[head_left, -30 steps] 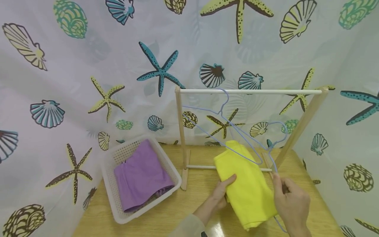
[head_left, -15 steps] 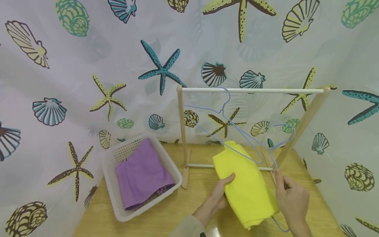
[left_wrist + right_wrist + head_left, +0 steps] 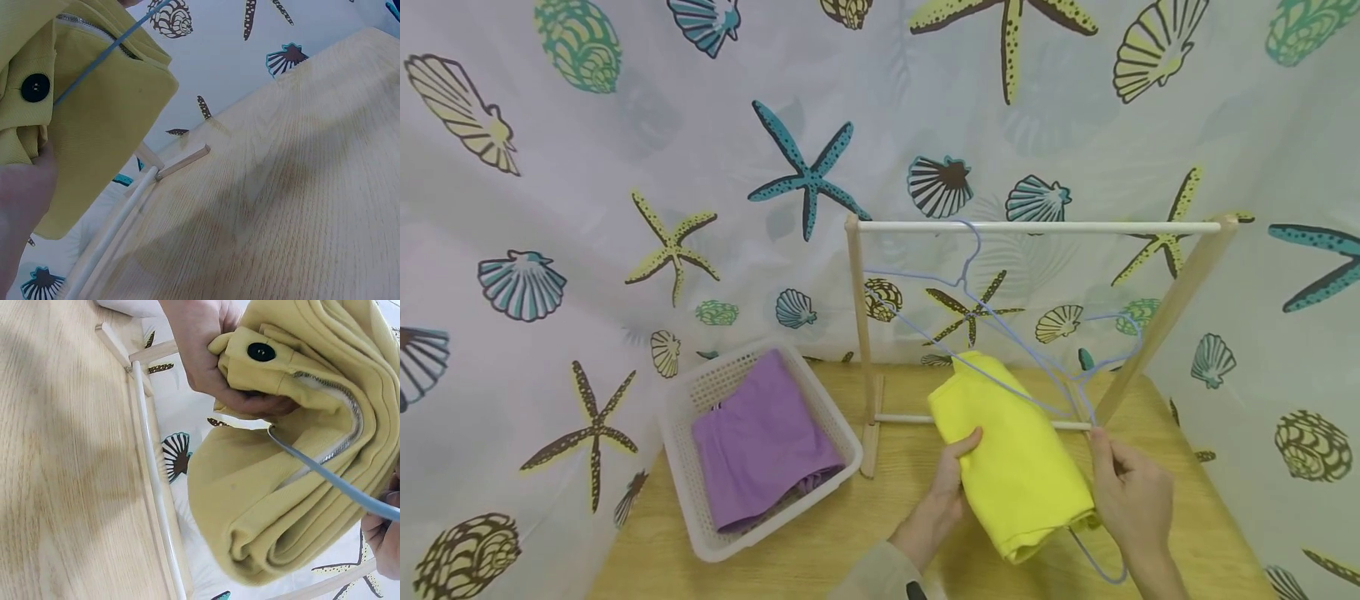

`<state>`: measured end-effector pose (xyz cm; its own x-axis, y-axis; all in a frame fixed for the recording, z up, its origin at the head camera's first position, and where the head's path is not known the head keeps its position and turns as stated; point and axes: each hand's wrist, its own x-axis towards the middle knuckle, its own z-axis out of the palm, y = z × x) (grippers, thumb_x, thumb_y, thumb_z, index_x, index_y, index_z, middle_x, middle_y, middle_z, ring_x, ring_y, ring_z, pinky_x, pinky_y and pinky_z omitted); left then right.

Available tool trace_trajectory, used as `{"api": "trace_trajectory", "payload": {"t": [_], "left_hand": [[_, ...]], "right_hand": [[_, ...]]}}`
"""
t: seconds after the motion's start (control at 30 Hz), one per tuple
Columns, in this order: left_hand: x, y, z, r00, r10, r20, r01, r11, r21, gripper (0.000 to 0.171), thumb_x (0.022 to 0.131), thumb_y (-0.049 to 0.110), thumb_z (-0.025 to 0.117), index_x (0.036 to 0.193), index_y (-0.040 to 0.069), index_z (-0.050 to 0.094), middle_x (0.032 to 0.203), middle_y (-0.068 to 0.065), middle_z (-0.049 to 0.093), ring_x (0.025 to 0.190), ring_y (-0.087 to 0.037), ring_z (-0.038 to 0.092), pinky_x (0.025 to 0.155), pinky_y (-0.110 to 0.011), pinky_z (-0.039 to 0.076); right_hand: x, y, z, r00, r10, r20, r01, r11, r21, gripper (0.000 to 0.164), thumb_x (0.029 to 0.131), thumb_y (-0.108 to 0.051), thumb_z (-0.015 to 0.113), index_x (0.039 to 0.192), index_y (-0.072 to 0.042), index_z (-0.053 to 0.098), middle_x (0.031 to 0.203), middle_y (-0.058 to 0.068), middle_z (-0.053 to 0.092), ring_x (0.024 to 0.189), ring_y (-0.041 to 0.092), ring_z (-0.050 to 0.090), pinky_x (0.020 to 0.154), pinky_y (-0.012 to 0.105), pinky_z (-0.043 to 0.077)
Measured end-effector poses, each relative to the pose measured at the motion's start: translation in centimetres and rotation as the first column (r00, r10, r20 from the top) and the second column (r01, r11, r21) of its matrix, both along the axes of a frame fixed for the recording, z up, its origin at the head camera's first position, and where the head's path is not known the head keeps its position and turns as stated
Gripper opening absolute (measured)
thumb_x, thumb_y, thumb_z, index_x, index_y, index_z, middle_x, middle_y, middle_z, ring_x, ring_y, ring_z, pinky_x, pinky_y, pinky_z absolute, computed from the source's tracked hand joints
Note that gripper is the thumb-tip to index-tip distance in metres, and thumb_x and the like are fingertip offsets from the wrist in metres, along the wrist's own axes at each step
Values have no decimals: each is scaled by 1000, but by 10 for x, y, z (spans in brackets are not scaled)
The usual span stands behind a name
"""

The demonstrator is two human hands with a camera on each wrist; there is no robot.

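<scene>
A folded yellow garment [image 3: 1015,458], with a zip and a black button [image 3: 261,352] at its waistband, is held up in front of the rack. My left hand [image 3: 942,493] grips its left side, the thumb on the front and the other fingers behind. Between the thumb and fingers of my right hand [image 3: 1138,500] is a light blue wire hanger [image 3: 340,482], its hook pointing up and right. In the right wrist view the hanger's wire reaches in between the garment's folds. The lower hanger end shows beneath the garment in the head view.
A wooden rack with a white top rail [image 3: 1037,227] stands behind the hands. Another blue hanger [image 3: 917,276] hangs on that rail. At left, a white basket [image 3: 681,492] holds a purple garment [image 3: 760,450]. A shell-print curtain [image 3: 700,150] surrounds the wooden table [image 3: 647,550].
The yellow garment and my left hand have shifted slightly left and up, and the garment's lower edge has tilted up. My right hand has moved slightly left with the hanger.
</scene>
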<state>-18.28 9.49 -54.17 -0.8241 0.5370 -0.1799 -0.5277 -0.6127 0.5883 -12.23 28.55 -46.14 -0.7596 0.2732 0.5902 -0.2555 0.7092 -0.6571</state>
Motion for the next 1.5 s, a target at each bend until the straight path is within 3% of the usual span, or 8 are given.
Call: {"api": "trace_trajectory", "payload": {"t": [0.07,0.3,0.53,0.7,0.97,1.13,1.33,1.5], "left_hand": [[-1,-1,1,1000,19,16,-20,1000,24,50,90,42,61,131,17,46,121,5,66,110,-11,66,99,-31,52],[-6,-2,2,998,58,25,-59,997,43,42,90,41,61,123,18,49,113,8,67,104,-8,67,95,-27,53],[-5,-4,7,999,-1,36,-2,996,90,42,90,43,60,123,20,47,114,9,66,106,-7,65,97,-27,52],[-4,-10,10,1000,-17,-1,17,993,114,39,91,43,58,120,20,47,112,10,66,102,-4,65,94,-23,53],[-3,-21,6,1000,-19,-4,19,996,85,41,91,45,59,119,19,46,108,10,66,97,-3,66,89,-20,54],[-2,-29,0,998,-37,43,35,998,43,50,89,49,61,123,18,44,106,9,66,94,-3,66,88,-19,54],[-1,-40,-6,993,-58,101,56,998,22,61,86,50,63,131,16,41,107,8,66,95,-5,66,92,-21,53],[6,-52,-4,979,-164,117,156,985,77,62,86,52,63,133,17,40,107,10,64,95,-2,64,91,-18,52]], "right_hand": [[0,1,-2,999,-1,32,1,1000,5,59,97,-16,57,43,-15,33,36,-13,26,30,-5,17,27,18,16],[-4,9,-13,999,-8,53,7,1000,19,59,96,-17,58,44,-16,33,36,-10,27,32,-6,16,28,18,16],[-13,23,-29,999,22,-31,-19,995,99,58,93,-12,62,44,-19,32,36,-12,26,33,-9,14,28,15,14],[-19,33,-34,991,55,-124,-30,980,198,57,90,-7,63,44,-18,31,35,-11,26,35,-13,11,28,12,12],[-24,41,-41,985,101,-143,-59,961,271,58,88,-8,64,44,-18,29,36,-11,26,38,-15,10,29,11,12],[-28,49,-47,984,69,-167,-4,933,359,56,86,-9,65,43,-19,32,36,-10,30,39,-15,12,31,10,14],[-30,55,-50,988,-2,-155,65,913,402,44,85,-9,66,44,-9,50,36,-5,40,39,-15,17,32,8,18],[-29,55,-48,994,-69,-82,96,916,389,43,88,-13,65,47,-4,56,36,-3,42,36,-11,19,32,10,19]]}}
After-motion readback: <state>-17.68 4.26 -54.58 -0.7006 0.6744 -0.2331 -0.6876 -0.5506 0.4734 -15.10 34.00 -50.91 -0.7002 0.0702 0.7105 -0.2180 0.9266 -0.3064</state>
